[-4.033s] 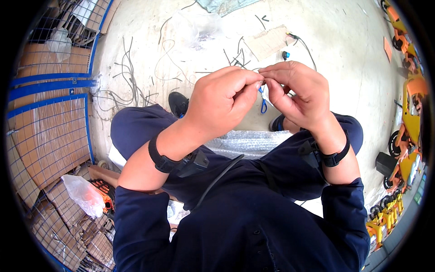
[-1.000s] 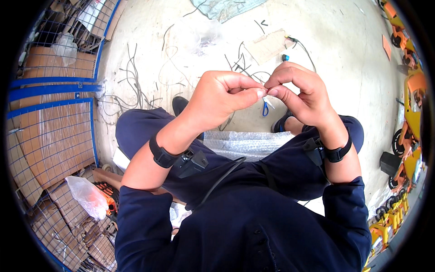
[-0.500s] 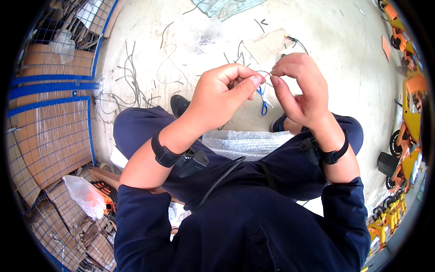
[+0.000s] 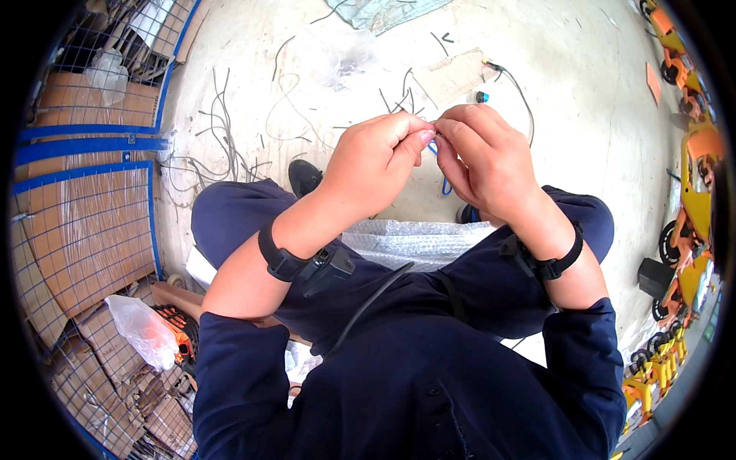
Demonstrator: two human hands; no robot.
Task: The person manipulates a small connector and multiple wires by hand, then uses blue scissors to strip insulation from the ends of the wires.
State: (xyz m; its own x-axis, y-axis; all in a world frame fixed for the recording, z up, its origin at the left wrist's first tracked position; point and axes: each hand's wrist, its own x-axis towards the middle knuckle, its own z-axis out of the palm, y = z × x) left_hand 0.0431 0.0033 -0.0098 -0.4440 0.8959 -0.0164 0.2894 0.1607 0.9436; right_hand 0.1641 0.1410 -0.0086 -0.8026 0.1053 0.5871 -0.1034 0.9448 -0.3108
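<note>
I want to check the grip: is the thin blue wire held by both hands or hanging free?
Held: left hand and right hand pinch the thin blue wire between meeting fingertips; its loop dangles below.

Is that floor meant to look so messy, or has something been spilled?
Loose dark wire offcuts lie scattered across the concrete floor ahead of the knees, like dropped scraps. Both hands, left hand and right hand, pinch a small blue wire.
</note>
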